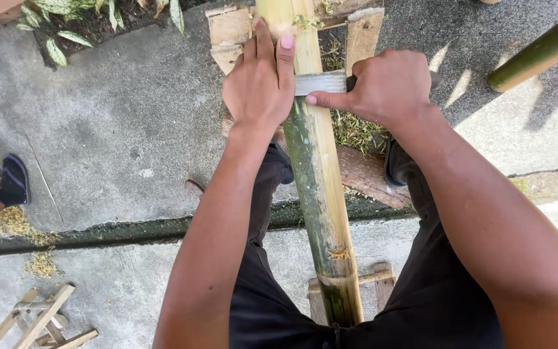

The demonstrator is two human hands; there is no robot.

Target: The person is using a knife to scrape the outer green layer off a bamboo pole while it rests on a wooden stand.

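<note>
A long bamboo pole (321, 194), part green and part peeled pale yellow, runs from my lap away to the top of the view. My left hand (259, 81) lies flat on its upper part, fingers pointing away and resting on a metal blade (321, 82) laid across the pole. My right hand (389, 87) is closed around the dark handle of that blade just right of the pole, thumb pressed toward the metal. Both forearms reach forward over my black trousers.
Wooden planks (363, 32) and green shavings (356, 129) lie under the pole's far end. A second bamboo pole (540, 52) lies at top right. Thin wood strips (40, 320) sit at bottom left. Another person's dark-shoed foot (13, 181) is at the left edge.
</note>
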